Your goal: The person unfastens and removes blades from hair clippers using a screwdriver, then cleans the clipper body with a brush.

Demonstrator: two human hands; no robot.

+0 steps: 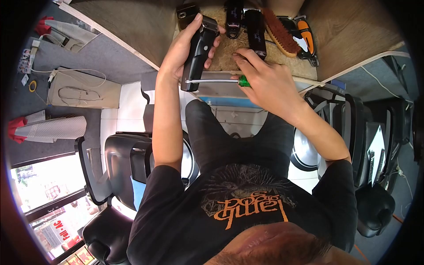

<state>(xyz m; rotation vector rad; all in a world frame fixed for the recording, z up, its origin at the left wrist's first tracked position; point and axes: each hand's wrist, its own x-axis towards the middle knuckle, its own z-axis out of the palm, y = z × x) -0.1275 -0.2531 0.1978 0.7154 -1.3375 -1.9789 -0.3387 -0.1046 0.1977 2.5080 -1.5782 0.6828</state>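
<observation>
In the head view, my left hand (181, 51) is closed around a black hair clipper (196, 57), its metal blade end pointing up and away from me. My right hand (269, 81) grips a screwdriver by its green handle (243, 81). The long metal shaft (216, 81) runs left, and its tip lies at the lower end of the clipper body. Whether the tip sits in a screw I cannot tell. Just beyond my right fingers lies another black clipper (255, 33) on the brown shelf.
On the shelf (227, 59) are a brush with reddish bristles (282, 35), an orange and black trimmer (304, 33) and another black clipper (234, 17). Wooden side panels (132, 26) flank it. Black salon chairs (126, 163) stand to either side.
</observation>
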